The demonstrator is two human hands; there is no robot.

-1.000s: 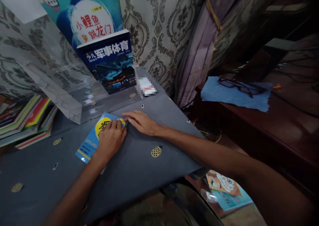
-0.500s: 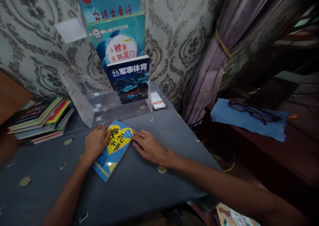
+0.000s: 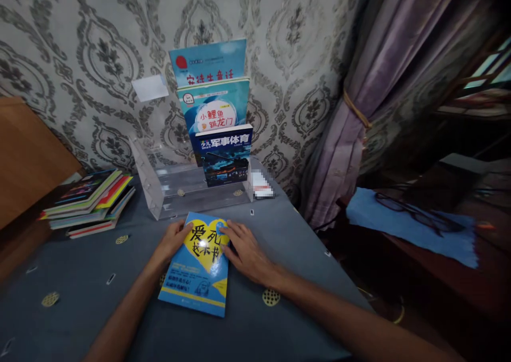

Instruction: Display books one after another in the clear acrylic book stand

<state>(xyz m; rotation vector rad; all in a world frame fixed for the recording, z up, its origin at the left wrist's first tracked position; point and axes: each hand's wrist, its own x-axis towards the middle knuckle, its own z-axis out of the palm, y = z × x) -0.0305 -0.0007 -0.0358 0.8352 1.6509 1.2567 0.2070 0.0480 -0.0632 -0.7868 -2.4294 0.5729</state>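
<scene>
A blue paperback book (image 3: 191,290) with a yellow heart and black lettering on its cover lies on the grey-blue tablecloth, its front facing up. My left hand (image 3: 171,242) grips its upper left edge, thumb over the cover and the other fingers partly hidden. On the opposite edge, my right hand (image 3: 248,253) holds the book with fingertips on the cover near the upper right corner. Beyond it stands a clear stepped display stand (image 3: 147,183). A dark blue book (image 3: 227,159), a teal book (image 3: 187,104) and a blue book (image 3: 207,61) stand in its right side, one behind another.
Several books are stacked in a pile (image 3: 85,199) at the table's left. A small pixelated white item (image 3: 262,185) sits right of the stand. Past the table's right edge, glasses (image 3: 415,210) rest on a blue cloth (image 3: 367,213). A tied curtain (image 3: 335,154) hangs behind.
The blue paperback has turned from a slant to nearly straight, showing more of its lower cover, with both hands still on it. The camera view has shifted, so the stand appears lower and farther right.
</scene>
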